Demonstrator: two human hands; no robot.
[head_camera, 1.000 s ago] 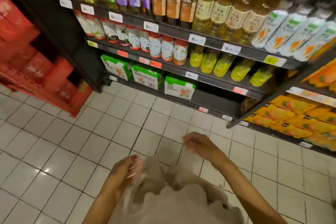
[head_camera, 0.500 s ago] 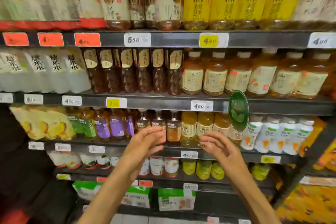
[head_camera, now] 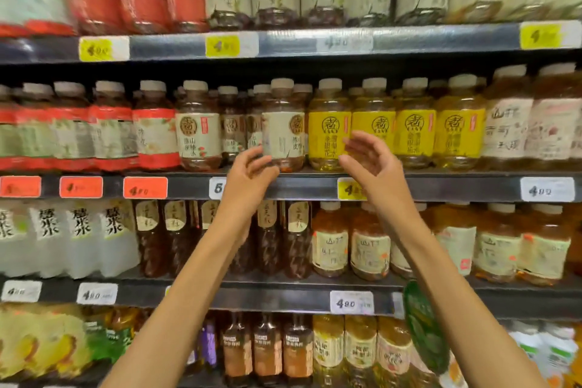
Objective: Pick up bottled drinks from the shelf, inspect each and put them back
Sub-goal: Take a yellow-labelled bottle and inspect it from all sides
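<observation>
A brown tea bottle (head_camera: 282, 127) with a cream label stands at the front of the middle shelf (head_camera: 302, 187), among similar bottles. My left hand (head_camera: 252, 175) is raised just below and left of it, fingers loosely curved, fingertips at the bottle's lower left side; whether they touch it is unclear. My right hand (head_camera: 370, 162) is held up with relaxed fingers, palm turned left, in front of the yellow-labelled bottles (head_camera: 329, 135). It holds nothing.
Rows of bottled drinks fill every shelf: red-labelled ones (head_camera: 110, 135) to the left, pale-labelled ones (head_camera: 507, 132) to the right, dark tea bottles (head_camera: 297, 239) below. Price tags (head_camera: 351, 302) line the shelf edges. A green hanging sign (head_camera: 423, 327) sticks out at lower right.
The view swung up from the tiled floor to the shelves. Both hands rose from a lower shelf to the middle one, the left hand arriving at the brown tea bottle.
</observation>
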